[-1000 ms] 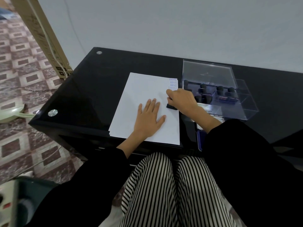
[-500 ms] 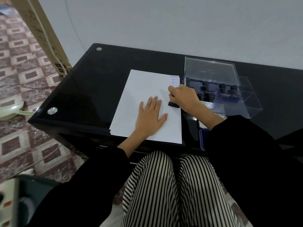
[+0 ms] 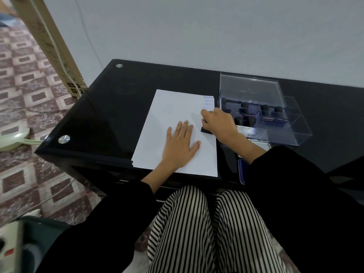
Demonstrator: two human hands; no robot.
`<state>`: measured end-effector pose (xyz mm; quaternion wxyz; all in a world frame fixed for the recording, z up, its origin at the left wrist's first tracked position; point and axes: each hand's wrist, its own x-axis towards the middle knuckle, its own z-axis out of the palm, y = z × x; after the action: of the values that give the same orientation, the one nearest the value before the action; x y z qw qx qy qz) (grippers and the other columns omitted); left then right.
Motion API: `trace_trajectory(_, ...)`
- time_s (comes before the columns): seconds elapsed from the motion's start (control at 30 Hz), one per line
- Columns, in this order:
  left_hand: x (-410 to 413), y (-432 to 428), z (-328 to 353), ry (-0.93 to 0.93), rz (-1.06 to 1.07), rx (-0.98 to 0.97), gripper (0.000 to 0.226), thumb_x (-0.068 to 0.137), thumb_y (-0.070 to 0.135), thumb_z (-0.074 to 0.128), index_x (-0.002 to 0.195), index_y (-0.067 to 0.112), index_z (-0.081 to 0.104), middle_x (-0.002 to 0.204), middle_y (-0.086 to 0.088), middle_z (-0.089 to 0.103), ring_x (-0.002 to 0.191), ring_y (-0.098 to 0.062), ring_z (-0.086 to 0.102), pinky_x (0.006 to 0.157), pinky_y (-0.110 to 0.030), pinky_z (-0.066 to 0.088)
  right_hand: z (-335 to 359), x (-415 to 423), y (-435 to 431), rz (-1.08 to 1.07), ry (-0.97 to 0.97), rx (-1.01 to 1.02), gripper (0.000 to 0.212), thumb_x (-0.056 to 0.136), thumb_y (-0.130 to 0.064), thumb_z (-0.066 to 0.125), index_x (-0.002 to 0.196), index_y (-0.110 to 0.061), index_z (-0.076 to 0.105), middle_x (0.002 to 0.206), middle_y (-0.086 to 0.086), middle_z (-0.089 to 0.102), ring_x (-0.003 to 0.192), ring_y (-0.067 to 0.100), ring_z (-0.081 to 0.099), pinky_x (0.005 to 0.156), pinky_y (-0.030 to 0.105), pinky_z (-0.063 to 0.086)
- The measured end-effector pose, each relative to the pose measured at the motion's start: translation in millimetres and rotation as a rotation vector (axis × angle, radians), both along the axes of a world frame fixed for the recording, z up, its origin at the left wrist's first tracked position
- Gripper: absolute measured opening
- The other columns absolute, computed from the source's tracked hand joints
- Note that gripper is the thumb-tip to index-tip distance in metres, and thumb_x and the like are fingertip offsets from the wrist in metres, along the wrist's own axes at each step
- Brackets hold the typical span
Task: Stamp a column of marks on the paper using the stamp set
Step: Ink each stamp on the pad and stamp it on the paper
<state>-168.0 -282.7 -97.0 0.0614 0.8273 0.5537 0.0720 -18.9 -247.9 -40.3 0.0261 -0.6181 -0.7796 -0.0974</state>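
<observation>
We press our left hand (image 3: 180, 146) flat on the white paper (image 3: 169, 111), its grip apart with fingers straight. Our right hand (image 3: 218, 123), at 2 o'clock from it, has its grip clamped on a black stamp (image 3: 205, 130) down on the sheet's right edge. Blue marks (image 3: 209, 103) run down from the paper's 1 o'clock corner to that hand, and the clear stamp case (image 3: 275, 123) sits on the black tabletop (image 3: 118, 107) at the paper's 3 o'clock.

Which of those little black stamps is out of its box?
The stamp gripped by the right hand, on the paper below the blue marks. The other stamps stand upright inside the clear box.
</observation>
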Motion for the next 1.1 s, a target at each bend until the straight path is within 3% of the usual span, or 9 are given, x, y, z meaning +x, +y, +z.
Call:
trace_trajectory(0.13,1,-1,0,-0.003,0.011,-0.016,0.073,0.089,0.054,0.007,0.150,0.013,0.010,0.159,-0.005,0.004,0.147,-0.020,-0.001,0.117,-0.043,0.000,2,1,-2,0.001,0.023,-0.018,0.017,0.099,-0.023,0.035,0.092,-0.008,0.041,0.092,0.013,0.063,0.075,0.019,0.044,0.056,0.031,0.040)
trace_trajectory(0.27,0,1,4,-0.015,0.003,-0.033,0.063,0.099,0.047,0.025,0.149,0.013,0.013,0.159,-0.005,0.005,0.147,-0.020,0.001,0.117,-0.043,0.001,6,0,-8,-0.013,0.028,-0.002,0.023,0.099,-0.022,0.032,0.101,-0.005,0.048,0.090,0.012,0.063,0.086,0.025,0.053,0.056,0.031,0.035)
trace_trajectory(0.4,-7,2,12,-0.153,-0.050,0.057,0.051,0.098,0.043,0.034,0.141,0.015,0.035,0.154,-0.002,0.025,0.144,-0.016,0.016,0.117,-0.041,0.004,28,3,-20,-0.042,0.279,0.135,0.020,0.099,-0.022,0.037,0.089,-0.007,0.046,0.077,0.008,0.045,0.074,0.022,0.044,0.050,0.026,0.027)
trace_trajectory(0.5,-5,-2,21,-0.281,-0.092,0.132,0.040,0.098,0.036,0.040,0.131,0.015,0.048,0.145,-0.001,0.041,0.138,-0.015,0.031,0.117,-0.037,0.010,50,18,-29,-0.073,0.384,0.202,0.018,0.099,-0.022,0.039,0.085,-0.010,0.043,0.074,0.008,0.042,0.068,0.020,0.038,0.045,0.025,0.018)
trace_trajectory(0.63,7,-18,30,-0.365,-0.194,0.145,0.032,0.098,0.027,0.042,0.124,0.013,0.053,0.134,-0.002,0.051,0.130,-0.016,0.041,0.113,-0.028,0.016,58,47,-45,-0.122,0.388,0.189,0.020,0.099,-0.025,0.039,0.083,-0.012,0.039,0.073,0.008,0.045,0.070,0.022,0.040,0.056,0.030,0.028)
trace_trajectory(0.8,31,-45,30,-0.393,-0.349,0.110,0.033,0.094,0.025,0.042,0.117,0.007,0.058,0.118,-0.006,0.060,0.110,-0.020,0.054,0.096,-0.020,0.029,51,71,-79,-0.142,0.391,0.139,0.021,0.097,-0.029,0.044,0.085,-0.012,0.044,0.074,0.007,0.054,0.068,0.021,0.047,0.055,0.030,0.032)
trace_trajectory(0.97,50,-64,18,-0.336,-0.397,0.032,0.040,0.096,0.025,0.046,0.132,0.009,0.047,0.137,-0.007,0.049,0.130,-0.020,0.042,0.108,-0.024,0.026,34,83,-117,-0.159,0.343,0.080,0.017,0.095,-0.033,0.048,0.086,-0.018,0.044,0.078,0.000,0.057,0.076,0.019,0.055,0.057,0.028,0.037)
trace_trajectory(1.1,57,-70,11,-0.236,-0.366,-0.011,0.068,0.092,0.054,0.020,0.146,0.014,0.028,0.153,-0.002,0.027,0.144,-0.016,0.018,0.117,-0.030,0.014,21,85,-138,-0.167,0.307,0.053,0.018,0.095,-0.032,0.047,0.093,-0.015,0.052,0.088,0.003,0.064,0.080,0.019,0.059,0.059,0.027,0.039)
